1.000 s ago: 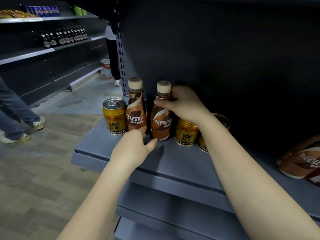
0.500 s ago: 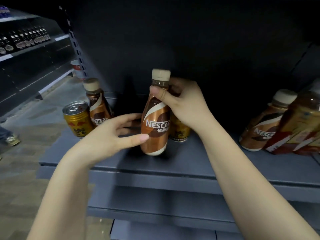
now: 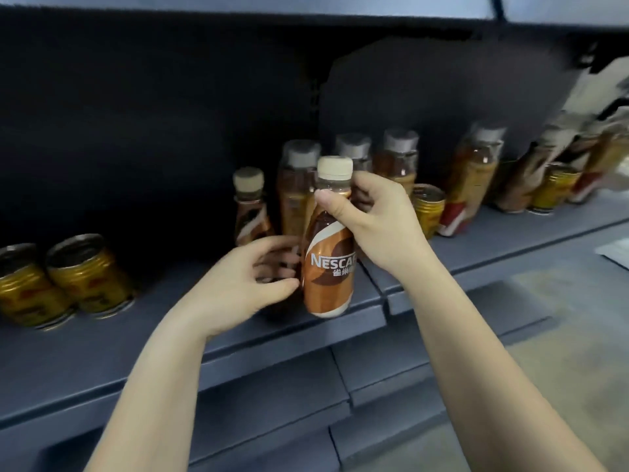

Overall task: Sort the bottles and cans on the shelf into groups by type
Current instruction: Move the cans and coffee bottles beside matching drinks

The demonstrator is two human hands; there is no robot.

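The right hand [image 3: 374, 226] is covering the Nescafé bottle [image 3: 328, 267] at its neck and clipping the label's last letters. Behind the left hand [image 3: 245, 284], a second coffee bottle [image 3: 250, 212] is losing its base. Far right of both hands, the tilted bottles [image 3: 558, 165] are blurring beyond reading, and the leftmost can [image 3: 23, 287] is running off the edge.

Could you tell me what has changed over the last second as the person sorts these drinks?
The right hand has carried the Nescafe bottle rightward along the shelf, away from the two gold cans, to a spot in front of another Nescafe bottle. The left hand followed alongside. The right hand's grip on the neck is unchanged.
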